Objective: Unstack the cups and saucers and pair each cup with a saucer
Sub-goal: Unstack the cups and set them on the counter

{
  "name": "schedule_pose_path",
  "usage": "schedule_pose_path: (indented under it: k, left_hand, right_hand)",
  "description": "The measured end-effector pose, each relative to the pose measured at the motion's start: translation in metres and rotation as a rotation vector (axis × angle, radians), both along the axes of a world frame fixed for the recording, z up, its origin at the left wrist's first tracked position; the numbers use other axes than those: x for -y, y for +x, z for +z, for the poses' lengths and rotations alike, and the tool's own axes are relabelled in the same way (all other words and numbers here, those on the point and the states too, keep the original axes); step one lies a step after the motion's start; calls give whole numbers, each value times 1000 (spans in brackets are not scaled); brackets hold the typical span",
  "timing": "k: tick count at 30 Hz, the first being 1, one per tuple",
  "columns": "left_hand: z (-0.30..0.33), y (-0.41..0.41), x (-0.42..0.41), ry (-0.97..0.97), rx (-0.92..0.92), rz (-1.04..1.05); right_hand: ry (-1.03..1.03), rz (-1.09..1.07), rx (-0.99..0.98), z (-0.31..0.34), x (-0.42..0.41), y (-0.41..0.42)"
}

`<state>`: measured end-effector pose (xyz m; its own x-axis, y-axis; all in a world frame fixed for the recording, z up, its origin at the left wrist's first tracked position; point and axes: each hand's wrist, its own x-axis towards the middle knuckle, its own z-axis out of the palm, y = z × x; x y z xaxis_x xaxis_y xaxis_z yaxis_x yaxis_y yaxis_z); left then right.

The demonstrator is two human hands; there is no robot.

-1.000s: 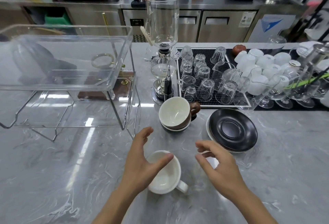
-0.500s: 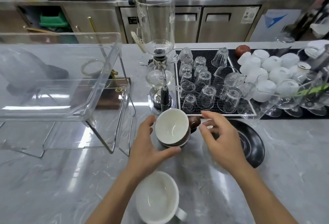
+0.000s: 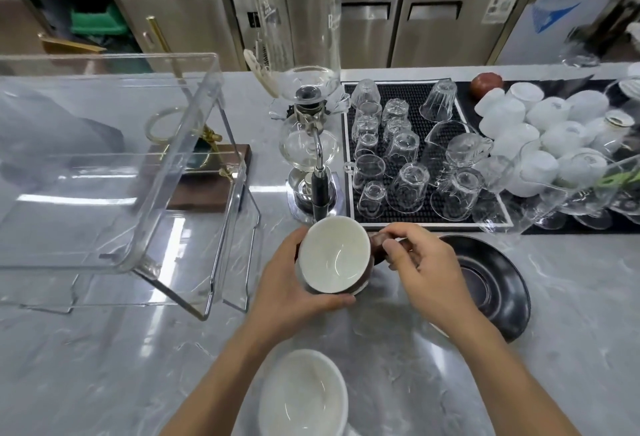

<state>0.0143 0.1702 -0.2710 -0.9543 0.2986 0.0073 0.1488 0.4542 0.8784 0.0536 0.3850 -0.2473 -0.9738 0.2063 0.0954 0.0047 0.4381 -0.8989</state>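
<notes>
Brown cup (image 3: 334,255), white glazed inside, sits at centre frame on top of the cup stack, tilted a bit toward the camera. Left hand (image 3: 291,288) wraps the stack from the left and below, thumb along the lower rim, fingers behind; it's gripping the stack, though which cup the fingers actually bear on is hidden. Right hand (image 3: 420,262) is closed in a pinch on the brown handle (image 3: 377,247) at the cup's right side. Lower cups are mostly hidden; only a pale edge shows under the rim, so can't count them. White cup (image 3: 304,394) stands alone, upright, at bottom centre on the grey marble surface (image 3: 104,366). Black saucer (image 3: 491,283) lies right of centre, partly behind the right wrist; a pale edge under it suggests more saucers beneath. Handling read: glazed ceramic, rigid, moderately heavy, slick, chips on impact. Nested cups may bind, so lift straight up by the handle while the other hand pins the stack; a slight twist should break any stick. Handle gives the best purchase; the rim is slippery. Siphon brewer (image 3: 308,144) and glassware rack (image 3: 415,155) sit just behind, toward upper centre; keep the lift low and toward the near edge.
</notes>
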Motion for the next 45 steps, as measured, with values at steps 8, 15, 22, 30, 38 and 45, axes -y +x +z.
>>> schedule_pose_path:
  k: [8,15,22,30,38,45]
  left_hand:
    - [12,9,3,66,-30,23]
    - [33,33,7,111,-73,14]
    - [51,61,10,88,-131,-31]
    - [59,95,-3,72,-126,-81]
    - [53,130,-24,29,-79,-125]
    - [55,159,-44,-2,-148,-221]
  right_hand:
    - [-57,-44,-49,11,5,8]
    - [-72,-40,-110,29,8,35]
    - [-128,-40,-139,39,11,67]
    - [-162,-48,-121,43,-2,114]
    - [-164,-57,-96,39,-21,155]
    - [-38,-22,-35,23,-50,188]
